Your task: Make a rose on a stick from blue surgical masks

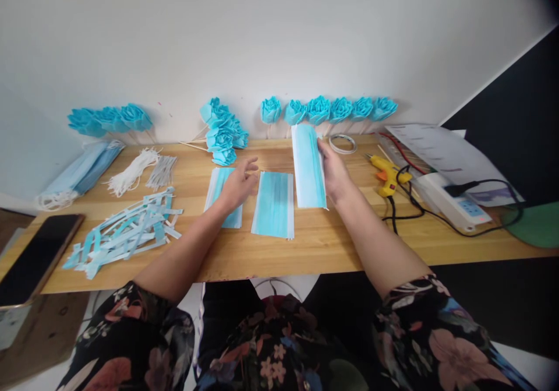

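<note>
Three blue mask sheets without ear loops lie or hover over the wooden table point(332, 242). My left hand point(238, 184) rests open, fingers spread, on the left sheet point(220, 196). The middle sheet point(274, 203) lies flat between my hands. My right hand point(334, 172) grips the right edge of the third sheet point(308, 166), which is tilted up slightly off the table.
Blue fabric roses point(329, 109) line the wall, a cluster point(222, 130) stands nearer, more roses point(109, 118) at left. Cut blue strips point(124, 233), white ear loops point(131, 172), stacked masks point(81, 172), a phone point(37, 257), tape roll point(343, 143), yellow glue gun point(386, 175), power strip point(454, 201).
</note>
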A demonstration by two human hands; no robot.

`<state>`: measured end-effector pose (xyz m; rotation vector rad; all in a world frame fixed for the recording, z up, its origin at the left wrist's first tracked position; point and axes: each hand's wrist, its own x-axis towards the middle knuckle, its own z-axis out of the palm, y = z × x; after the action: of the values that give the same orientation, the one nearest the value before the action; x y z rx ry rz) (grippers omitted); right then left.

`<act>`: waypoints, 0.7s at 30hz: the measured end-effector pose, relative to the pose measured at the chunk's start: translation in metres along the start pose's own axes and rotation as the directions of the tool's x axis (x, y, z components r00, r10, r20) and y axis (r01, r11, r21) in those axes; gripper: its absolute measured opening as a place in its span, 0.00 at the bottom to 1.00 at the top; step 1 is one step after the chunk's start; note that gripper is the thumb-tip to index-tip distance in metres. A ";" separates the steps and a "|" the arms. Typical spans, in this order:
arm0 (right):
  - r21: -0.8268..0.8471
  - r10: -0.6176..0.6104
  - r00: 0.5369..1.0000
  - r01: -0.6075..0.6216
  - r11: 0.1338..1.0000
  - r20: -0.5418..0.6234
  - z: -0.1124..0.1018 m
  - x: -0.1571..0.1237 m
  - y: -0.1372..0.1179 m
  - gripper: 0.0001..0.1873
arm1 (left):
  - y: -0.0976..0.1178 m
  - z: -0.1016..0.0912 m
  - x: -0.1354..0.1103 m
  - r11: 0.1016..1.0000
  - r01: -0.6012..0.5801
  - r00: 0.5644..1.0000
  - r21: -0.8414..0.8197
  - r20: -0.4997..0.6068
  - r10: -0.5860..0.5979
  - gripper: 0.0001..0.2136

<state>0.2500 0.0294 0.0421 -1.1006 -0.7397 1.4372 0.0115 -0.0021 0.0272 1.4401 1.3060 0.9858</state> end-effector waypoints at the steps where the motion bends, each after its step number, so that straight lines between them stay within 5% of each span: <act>1: -0.001 0.029 0.999 -0.029 1.000 0.023 0.001 -0.003 0.000 0.20 | -0.001 0.001 -0.001 1.000 -0.010 1.000 0.011 0.021 0.010 0.28; 9: 0.020 0.085 0.995 -0.085 0.996 0.044 0.005 -0.011 0.000 0.18 | 0.000 0.008 -0.009 0.934 -0.251 0.967 0.252 0.026 0.253 0.21; 12: 0.050 0.037 0.999 -0.039 0.998 0.026 0.006 -0.009 0.001 0.18 | 0.001 0.012 -0.014 0.882 -0.351 0.936 0.314 0.135 0.324 0.17; 14: 0.073 0.003 1.000 -0.003 0.997 0.011 0.006 -0.007 0.000 0.19 | 0.003 0.016 -0.018 0.790 -0.490 0.868 0.368 0.293 0.402 0.13; 18: 0.126 -0.019 1.000 0.021 0.992 -0.017 0.004 -0.004 -0.002 0.19 | 0.007 0.022 -0.030 0.556 -0.742 0.642 0.374 0.633 0.432 0.15; 21: 0.149 -0.026 0.999 0.032 0.988 -0.044 0.004 -0.004 -0.003 0.18 | 0.004 0.024 -0.033 0.494 -0.776 0.602 0.392 0.694 0.396 0.25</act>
<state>0.2471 0.0262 0.0472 -0.9975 -0.6054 1.4173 0.0317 -0.0373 0.0260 2.6749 0.6977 0.4228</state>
